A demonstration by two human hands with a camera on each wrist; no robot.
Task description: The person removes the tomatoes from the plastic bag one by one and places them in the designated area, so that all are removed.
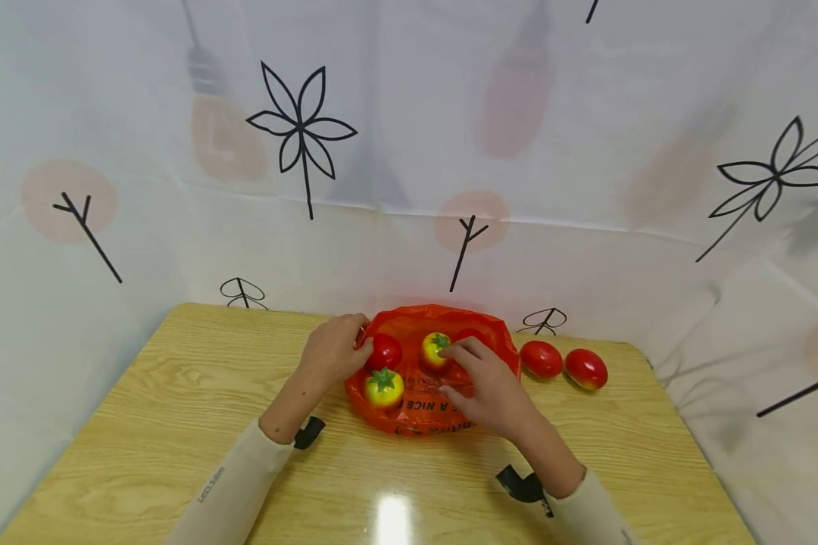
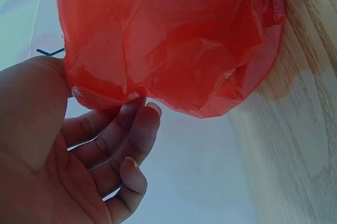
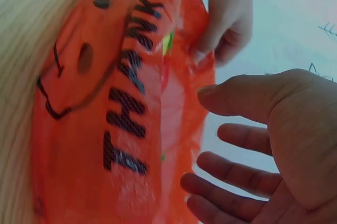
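Observation:
A red plastic bag [image 1: 423, 424] with black printing lies on the table, its mouth spread upward. Inside it I see a red tomato [image 1: 385, 352] and a yellow-and-red one with green leaves [image 1: 384, 388] on the left. Another leafy yellow tomato [image 1: 436, 350] and a partly covered red tomato [image 1: 472, 334] lie farther right. My left hand [image 1: 330, 352] pinches the bag's left rim between thumb and fingers, as the left wrist view also shows. Over the bag's right side is my right hand [image 1: 494, 390], fingers apart and loosely bent, holding nothing, fingertips near the yellow tomato.
Two glossy red tomatoes, a nearer-in one [image 1: 541, 359] and an outer one [image 1: 586, 369], sit on the wooden table [image 1: 177, 424] just right of the bag. A white patterned cloth [image 1: 395, 151] hangs behind and along both sides.

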